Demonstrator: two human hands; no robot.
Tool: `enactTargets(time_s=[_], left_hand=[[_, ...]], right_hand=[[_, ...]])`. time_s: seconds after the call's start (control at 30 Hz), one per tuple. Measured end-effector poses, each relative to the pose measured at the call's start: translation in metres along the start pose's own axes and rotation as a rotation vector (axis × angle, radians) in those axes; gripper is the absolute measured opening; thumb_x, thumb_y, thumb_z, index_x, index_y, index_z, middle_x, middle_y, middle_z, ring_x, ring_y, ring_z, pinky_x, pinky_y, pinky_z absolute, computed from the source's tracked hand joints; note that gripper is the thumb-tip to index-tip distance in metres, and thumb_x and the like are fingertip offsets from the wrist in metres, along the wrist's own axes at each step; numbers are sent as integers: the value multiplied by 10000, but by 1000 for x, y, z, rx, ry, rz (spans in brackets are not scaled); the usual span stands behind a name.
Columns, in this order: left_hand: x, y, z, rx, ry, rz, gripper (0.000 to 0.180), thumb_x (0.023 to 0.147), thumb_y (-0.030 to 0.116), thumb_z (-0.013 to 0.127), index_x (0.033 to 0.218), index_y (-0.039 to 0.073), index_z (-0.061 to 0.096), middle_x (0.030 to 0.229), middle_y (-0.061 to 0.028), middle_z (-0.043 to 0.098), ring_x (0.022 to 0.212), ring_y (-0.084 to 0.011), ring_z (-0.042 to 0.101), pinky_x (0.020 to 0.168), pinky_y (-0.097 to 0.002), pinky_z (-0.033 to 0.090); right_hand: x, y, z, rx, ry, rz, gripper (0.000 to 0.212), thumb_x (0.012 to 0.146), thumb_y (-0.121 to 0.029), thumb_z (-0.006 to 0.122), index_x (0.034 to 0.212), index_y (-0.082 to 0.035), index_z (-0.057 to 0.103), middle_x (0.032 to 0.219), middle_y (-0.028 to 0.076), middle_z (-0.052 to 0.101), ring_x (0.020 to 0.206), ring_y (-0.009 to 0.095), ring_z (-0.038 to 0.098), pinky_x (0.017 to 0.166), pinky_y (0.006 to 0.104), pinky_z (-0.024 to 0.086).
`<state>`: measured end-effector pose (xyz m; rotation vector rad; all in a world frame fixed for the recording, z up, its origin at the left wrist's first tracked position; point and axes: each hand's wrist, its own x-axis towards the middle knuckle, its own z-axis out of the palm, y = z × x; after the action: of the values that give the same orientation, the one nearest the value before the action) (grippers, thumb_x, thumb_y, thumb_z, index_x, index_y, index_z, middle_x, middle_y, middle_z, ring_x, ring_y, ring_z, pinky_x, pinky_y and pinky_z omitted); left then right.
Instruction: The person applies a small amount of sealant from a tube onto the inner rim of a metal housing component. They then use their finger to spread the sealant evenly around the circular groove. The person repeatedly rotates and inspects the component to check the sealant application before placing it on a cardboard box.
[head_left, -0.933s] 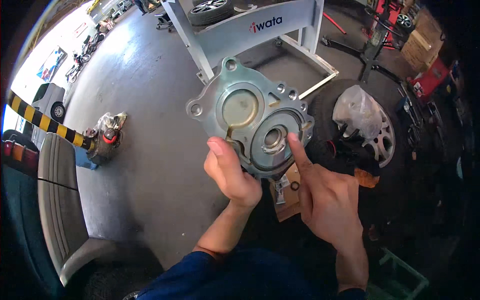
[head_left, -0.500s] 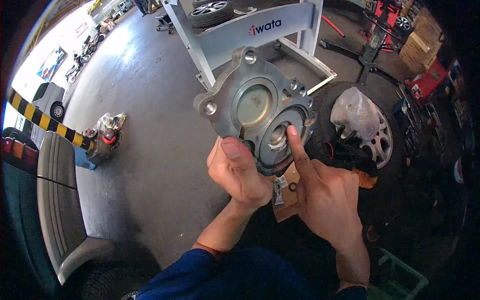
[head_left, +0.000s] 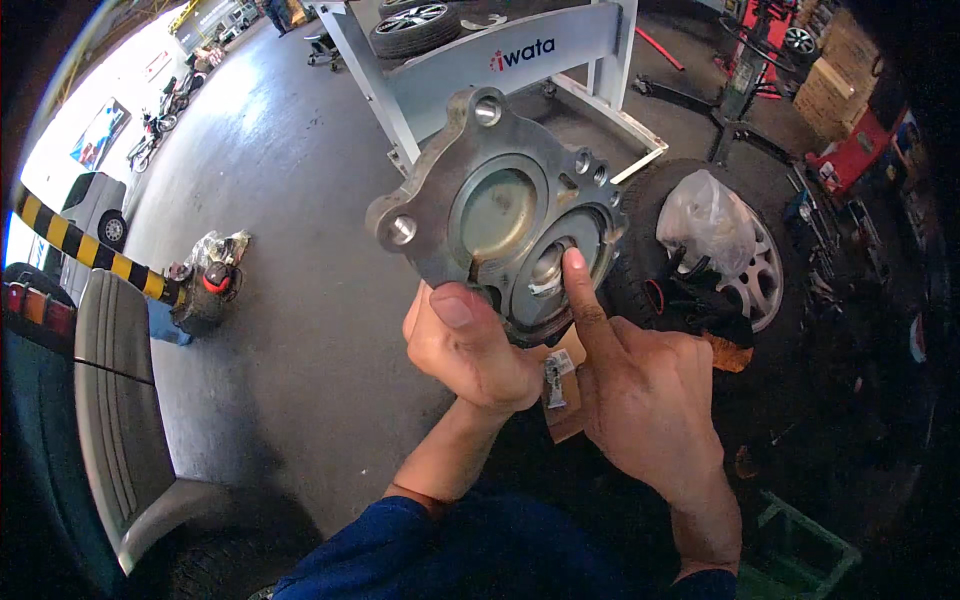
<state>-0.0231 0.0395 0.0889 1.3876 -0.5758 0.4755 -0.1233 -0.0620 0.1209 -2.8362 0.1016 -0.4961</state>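
Note:
My left hand [head_left: 468,350] is closed on a grey metal pump housing [head_left: 432,225], its thumb pressed along the lower edge. The housing has bolt holes in its lugs and two round recesses side by side. In the right recess, a smaller bore [head_left: 547,268] carries a whitish smear on its lower lip. My right hand [head_left: 645,385] has its index finger stretched out, the tip touching beside that bore. Its other fingers are partly curled with no object visible in them. Behind my hands lies a brown cardboard piece [head_left: 568,415] with a small printed packet [head_left: 557,378].
A wheel [head_left: 768,285] lies at the right, bearing a clear plastic bag [head_left: 705,225] and dark gloves [head_left: 700,305]. Ahead stands a white metal frame [head_left: 520,70]. Vehicle bodywork [head_left: 115,390] lines the left. A green crate [head_left: 800,550] sits at lower right, tools [head_left: 830,240] beyond.
The housing and both hands have shifted slightly left, and the housing has turned a little. The right index fingertip stays at the bore's edge.

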Motion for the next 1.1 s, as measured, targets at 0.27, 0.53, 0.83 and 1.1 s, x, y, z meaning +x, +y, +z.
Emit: enactTargets(time_s=[0.27,0.53,0.83,1.1], left_hand=[[-3,-1,1,-23,-2,36,723,1036,579,297,1150,-95,532,1121,-160,618,1020,-187,596,881,-312,481],[-9,-2,0,-47,13,-1,803,994,655,320,1222,-94,493,1182,-171,595,1045,-209,609,889,-346,505],[-16,-5,2,-23,27,-3,832,987,671,310,1268,-100,451,1244,-176,561,1106,-229,587,941,-366,492],[-10,-7,3,24,27,156,765,1015,590,299,1133,-117,567,1030,-180,663,922,-247,671,796,-347,537]], right_hand=[[-2,1,-2,122,-20,27,759,753,-47,659,1469,4,411,654,104,625,516,229,620,482,371,459],[-3,-1,-6,254,-9,19,710,754,-1,603,1441,47,430,652,132,619,530,258,631,514,367,482],[-6,-2,-7,293,-5,37,679,762,8,580,1425,63,443,657,140,620,540,269,641,524,365,488],[-8,-1,-7,327,-18,48,679,769,35,563,1435,56,431,665,141,636,548,245,662,529,365,505]])
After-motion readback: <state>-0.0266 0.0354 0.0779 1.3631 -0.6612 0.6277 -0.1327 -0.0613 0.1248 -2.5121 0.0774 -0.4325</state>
